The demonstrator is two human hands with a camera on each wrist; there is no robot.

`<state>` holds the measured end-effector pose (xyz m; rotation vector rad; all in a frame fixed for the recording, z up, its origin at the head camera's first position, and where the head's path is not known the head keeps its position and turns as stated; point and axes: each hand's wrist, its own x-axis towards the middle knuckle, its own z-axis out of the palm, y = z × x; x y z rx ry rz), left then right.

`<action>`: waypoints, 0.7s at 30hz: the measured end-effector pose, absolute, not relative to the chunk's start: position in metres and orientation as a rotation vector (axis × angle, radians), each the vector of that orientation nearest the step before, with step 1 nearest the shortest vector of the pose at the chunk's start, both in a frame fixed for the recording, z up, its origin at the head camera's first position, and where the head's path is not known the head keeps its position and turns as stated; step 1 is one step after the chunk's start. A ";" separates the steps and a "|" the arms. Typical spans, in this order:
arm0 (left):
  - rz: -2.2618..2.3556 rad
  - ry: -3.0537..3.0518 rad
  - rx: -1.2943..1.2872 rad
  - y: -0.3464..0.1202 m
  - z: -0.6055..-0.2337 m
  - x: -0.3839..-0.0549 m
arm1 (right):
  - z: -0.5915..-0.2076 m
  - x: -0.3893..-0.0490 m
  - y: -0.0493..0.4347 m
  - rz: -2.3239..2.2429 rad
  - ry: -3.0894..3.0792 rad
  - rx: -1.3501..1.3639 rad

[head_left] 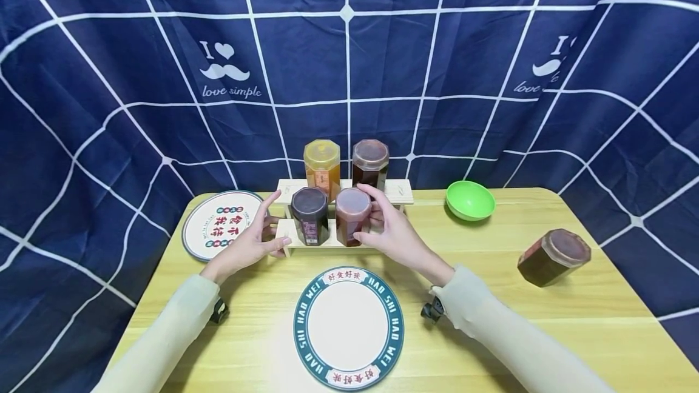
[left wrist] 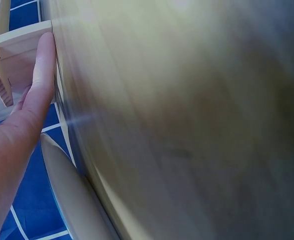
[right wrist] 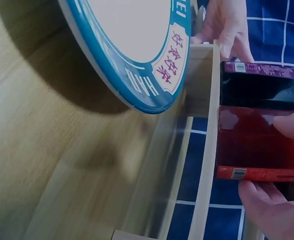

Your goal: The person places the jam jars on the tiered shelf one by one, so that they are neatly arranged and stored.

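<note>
A two-step wooden rack (head_left: pixel 337 241) stands at the back of the table. My left hand (head_left: pixel 247 248) holds the rack's left end, its thumb by the front edge of the lower step; in the left wrist view fingers lie along the wooden end piece (left wrist: pixel 24 45). My right hand (head_left: pixel 397 234) grips a red-brown jar (head_left: pixel 349 217) on the lower step, thumb in front and fingers on the right side. Close to its left stands a dark jar (head_left: pixel 310 217) with a purple label. On the upper step are a yellow-lidded jar (head_left: pixel 323 165) and a dark brown jar (head_left: pixel 370 159).
A teal-rimmed plate (head_left: pixel 348 332) lies in front of the rack. Another plate (head_left: pixel 199 229) with red lettering is at the back left. To the right are a green bowl (head_left: pixel 471 200) and a brown jar (head_left: pixel 551 258). Behind hangs a blue checked cloth (head_left: pixel 306 59).
</note>
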<state>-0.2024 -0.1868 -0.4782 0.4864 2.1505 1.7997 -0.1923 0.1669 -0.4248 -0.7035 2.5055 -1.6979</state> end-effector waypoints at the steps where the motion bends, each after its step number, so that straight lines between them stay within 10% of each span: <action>1: 1.795 2.153 0.491 -0.187 -0.478 -0.202 | -0.425 -0.192 0.167 -1.696 2.508 -0.701; 21: 1.798 2.141 0.508 -0.188 -0.481 -0.203 | -0.417 -0.172 0.169 -1.672 2.577 -0.588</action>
